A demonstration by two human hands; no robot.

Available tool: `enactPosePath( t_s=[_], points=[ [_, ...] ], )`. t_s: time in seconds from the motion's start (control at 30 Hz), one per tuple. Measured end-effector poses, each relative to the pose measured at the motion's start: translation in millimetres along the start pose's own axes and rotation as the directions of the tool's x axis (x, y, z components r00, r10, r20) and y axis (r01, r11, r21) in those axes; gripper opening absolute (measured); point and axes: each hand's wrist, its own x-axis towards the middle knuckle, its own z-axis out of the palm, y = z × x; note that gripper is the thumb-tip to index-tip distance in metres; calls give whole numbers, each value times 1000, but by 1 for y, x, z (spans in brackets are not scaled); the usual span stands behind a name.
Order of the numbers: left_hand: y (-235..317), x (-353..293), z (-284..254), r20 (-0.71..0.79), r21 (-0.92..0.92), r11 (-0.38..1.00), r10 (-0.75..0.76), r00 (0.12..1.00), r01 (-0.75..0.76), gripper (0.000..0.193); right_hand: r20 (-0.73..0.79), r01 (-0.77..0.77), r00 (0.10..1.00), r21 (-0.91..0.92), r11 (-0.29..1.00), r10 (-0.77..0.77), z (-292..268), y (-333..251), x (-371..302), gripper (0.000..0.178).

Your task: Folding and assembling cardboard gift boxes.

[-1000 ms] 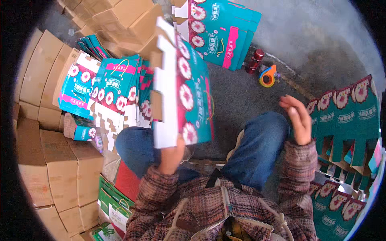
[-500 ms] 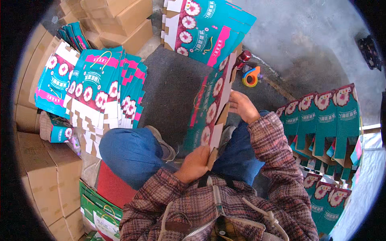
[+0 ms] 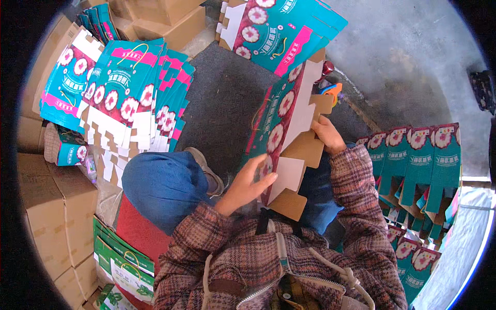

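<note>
Two hands — left hand [image 3: 247,182], right hand [image 3: 326,135] — grip a flat teal carton [image 3: 281,124] just right of the blue-clad knee [image 3: 165,186].

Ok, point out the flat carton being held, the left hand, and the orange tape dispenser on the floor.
flat carton [image 3: 281,111]: head view, its teal printed face.
left hand [image 3: 248,181]: head view, back of the hand.
orange tape dispenser [image 3: 332,91]: head view, its orange body beyond the carton's edge.
</note>
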Motion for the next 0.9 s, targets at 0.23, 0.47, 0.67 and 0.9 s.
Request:
enactPosePath(
  t_s=[0.23, 0.47, 0.67, 0.9],
  points=[
    [14, 6, -10, 53, -127, 991, -36, 998, 43, 53, 136, -69, 989, 47, 997, 62, 13, -12, 16, 23],
    [70, -9, -74, -425, 277, 950, 257, 868, -145, 43, 327, 365, 902, -230, 902, -281, 22, -103, 24, 26],
    [202, -33, -108, -444, 716, 642, 722, 531, -274, 66, 405, 519, 757, -849, 96, -513, 32, -167, -28, 20],
    [198, -14, -123, 34, 838, 502, 346, 938, -215, 67, 670, 521, 569, -743, -421, -477, 56, -190, -46, 7]
  ],
)
